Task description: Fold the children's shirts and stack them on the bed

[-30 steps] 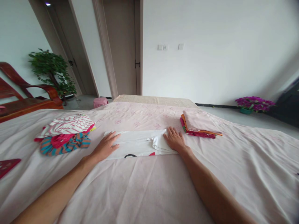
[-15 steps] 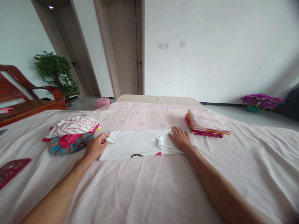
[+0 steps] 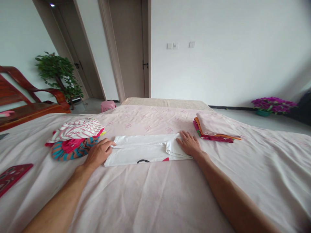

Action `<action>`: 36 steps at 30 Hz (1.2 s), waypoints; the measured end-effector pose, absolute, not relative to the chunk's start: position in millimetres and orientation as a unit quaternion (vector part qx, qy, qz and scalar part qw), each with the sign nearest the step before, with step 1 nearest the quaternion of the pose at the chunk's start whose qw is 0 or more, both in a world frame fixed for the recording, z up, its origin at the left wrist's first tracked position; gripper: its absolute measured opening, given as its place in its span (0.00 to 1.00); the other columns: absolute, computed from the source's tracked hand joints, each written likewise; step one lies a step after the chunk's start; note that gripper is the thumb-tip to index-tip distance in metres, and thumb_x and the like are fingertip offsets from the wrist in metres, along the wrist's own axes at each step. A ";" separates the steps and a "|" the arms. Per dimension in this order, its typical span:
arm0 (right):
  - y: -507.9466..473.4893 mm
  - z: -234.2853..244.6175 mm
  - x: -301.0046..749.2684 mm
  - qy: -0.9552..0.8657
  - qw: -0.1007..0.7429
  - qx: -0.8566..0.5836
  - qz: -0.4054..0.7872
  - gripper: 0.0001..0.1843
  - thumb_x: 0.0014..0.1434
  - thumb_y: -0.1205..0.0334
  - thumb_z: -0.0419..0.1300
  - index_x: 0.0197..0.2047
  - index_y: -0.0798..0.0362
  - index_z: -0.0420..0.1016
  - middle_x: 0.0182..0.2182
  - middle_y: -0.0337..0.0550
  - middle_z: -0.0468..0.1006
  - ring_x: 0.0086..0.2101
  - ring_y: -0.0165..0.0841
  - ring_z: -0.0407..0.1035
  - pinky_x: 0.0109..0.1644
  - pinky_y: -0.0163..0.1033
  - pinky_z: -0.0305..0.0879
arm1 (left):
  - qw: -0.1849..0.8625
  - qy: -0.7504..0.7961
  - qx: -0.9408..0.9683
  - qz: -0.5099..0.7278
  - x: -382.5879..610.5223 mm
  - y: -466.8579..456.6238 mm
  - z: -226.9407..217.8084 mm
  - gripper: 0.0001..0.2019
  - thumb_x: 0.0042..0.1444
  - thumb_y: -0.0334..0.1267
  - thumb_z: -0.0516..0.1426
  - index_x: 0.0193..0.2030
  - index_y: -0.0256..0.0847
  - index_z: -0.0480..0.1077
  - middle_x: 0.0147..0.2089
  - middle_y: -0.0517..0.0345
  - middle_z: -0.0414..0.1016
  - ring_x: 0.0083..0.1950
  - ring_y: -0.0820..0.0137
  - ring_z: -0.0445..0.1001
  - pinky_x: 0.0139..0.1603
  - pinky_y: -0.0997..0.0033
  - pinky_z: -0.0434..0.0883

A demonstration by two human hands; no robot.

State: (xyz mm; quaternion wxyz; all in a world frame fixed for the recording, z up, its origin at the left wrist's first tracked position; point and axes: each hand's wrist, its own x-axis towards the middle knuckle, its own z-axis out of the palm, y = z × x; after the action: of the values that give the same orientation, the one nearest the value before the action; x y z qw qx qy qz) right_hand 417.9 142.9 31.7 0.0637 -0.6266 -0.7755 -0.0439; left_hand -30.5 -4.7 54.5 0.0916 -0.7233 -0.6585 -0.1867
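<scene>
A white T-shirt (image 3: 138,152), folded into a long strip with a bit of black and red print on its near edge, lies across the pale pink bedsheet (image 3: 155,194). My left hand (image 3: 100,151) pinches the shirt's left end between thumb and fingers. At the other end my right hand (image 3: 189,143) lies flat on the fabric, fingers stretched out. Just beyond my left hand is a loose heap of striped clothes (image 3: 77,131) in white, red, blue and brown. To the right of my right hand sits a stack of folded clothes (image 3: 216,126), pale pink on top with orange and red below.
A red patterned object (image 3: 14,176) lies at the left edge of the sheet. Beyond the bed stand a wooden bench (image 3: 31,94), a leafy plant (image 3: 58,76), a pink stool (image 3: 108,105) and a pot of purple flowers (image 3: 273,105). Behind are doors and a white wall.
My left hand has shifted slightly at the shirt's left end, its fingers now closer over the corner. The right hand stays flat in place. The view has moved very slightly.
</scene>
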 end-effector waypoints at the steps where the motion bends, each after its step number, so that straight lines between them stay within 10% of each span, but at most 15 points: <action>1: 142.7 32.3 417.6 -0.775 0.063 -0.627 -0.044 0.33 0.69 0.45 0.39 0.71 0.52 0.50 0.70 0.49 0.53 0.67 0.42 0.46 0.67 0.52 0.44 | 0.090 -0.659 -0.721 -0.193 -31.0 -3.9 53.7 0.14 0.59 0.33 0.48 0.43 0.47 0.74 0.44 0.57 0.75 0.46 0.66 0.75 0.43 0.69 0.69; 13: 118.1 69.8 397.5 -0.803 0.050 -0.583 -0.111 0.24 0.66 0.61 0.48 0.63 0.51 0.66 0.63 0.49 0.67 0.67 0.45 0.46 0.69 0.57 0.30 | -0.031 -0.658 -0.655 -0.370 -38.9 24.1 52.9 0.12 0.56 0.43 0.54 0.42 0.41 0.73 0.46 0.54 0.77 0.46 0.65 0.75 0.45 0.68 0.72; 21: 77.0 119.2 279.0 -0.868 0.129 -0.464 0.120 0.17 0.64 0.56 0.54 0.54 0.44 0.75 0.51 0.38 0.78 0.50 0.37 0.71 0.53 0.39 0.64 | -0.070 -0.644 -0.647 -0.402 -36.8 56.6 67.5 0.18 0.54 0.51 0.56 0.42 0.40 0.75 0.49 0.52 0.79 0.52 0.62 0.75 0.58 0.62 0.69; 27: 72.5 90.8 184.5 -0.870 0.221 -0.426 0.113 0.29 0.58 0.43 0.62 0.60 0.45 0.68 0.51 0.43 0.77 0.49 0.38 0.70 0.50 0.40 0.65 | -0.089 -0.598 -0.675 -0.422 -38.7 59.4 58.4 0.14 0.56 0.50 0.56 0.36 0.41 0.74 0.51 0.51 0.78 0.57 0.62 0.73 0.63 0.58 0.65; 36: 79.3 60.7 144.4 -0.904 0.172 -0.389 0.053 0.14 0.66 0.58 0.51 0.46 0.42 0.78 0.43 0.40 0.78 0.44 0.35 0.69 0.47 0.37 0.63 | -0.085 -0.595 -0.737 -0.309 -70.1 52.6 51.7 0.13 0.50 0.41 0.58 0.42 0.42 0.76 0.54 0.50 0.76 0.57 0.60 0.72 0.63 0.56 0.65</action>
State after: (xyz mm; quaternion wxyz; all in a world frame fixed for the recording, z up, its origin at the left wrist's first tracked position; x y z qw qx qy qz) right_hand 144.4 79.3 60.7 0.1721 -0.3886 -0.9036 0.0533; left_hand -70.1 52.6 51.7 -0.0845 -0.7370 -0.5950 -0.3092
